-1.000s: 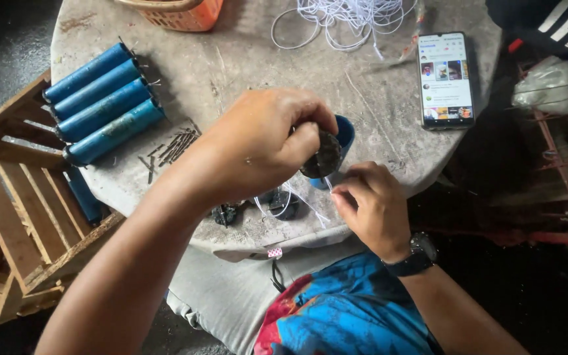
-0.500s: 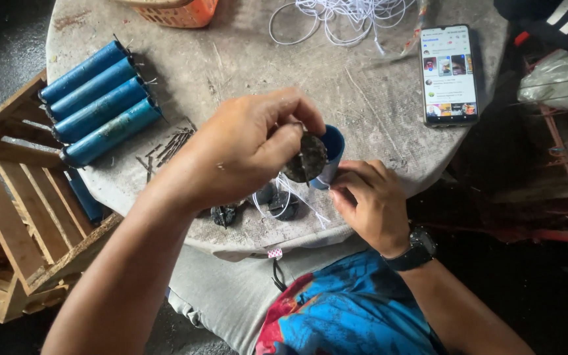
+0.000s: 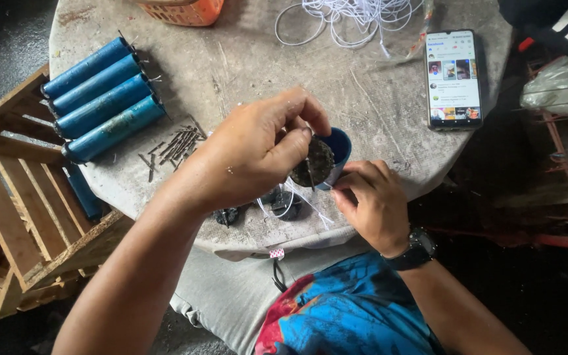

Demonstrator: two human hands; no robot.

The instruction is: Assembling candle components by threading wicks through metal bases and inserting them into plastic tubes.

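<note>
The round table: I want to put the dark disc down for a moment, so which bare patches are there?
Bare tabletop lies between the blue tubes, the orange basket and the white string; another patch sits between string and phone. It is crowded near the front edge: nails, small dark parts, blue cup, left hand and right hand.

Upper right of my view, a black smartphone point(image 3: 453, 79) lies flat, its rectangular screen lit white with colourful thumbnails.

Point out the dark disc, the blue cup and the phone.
dark disc point(image 3: 313, 164), head view, middle of its face, below the left thumb.
blue cup point(image 3: 340, 144), head view, inner wall near the right rim.
phone point(image 3: 453, 79), head view, middle of the lit screen.
</note>
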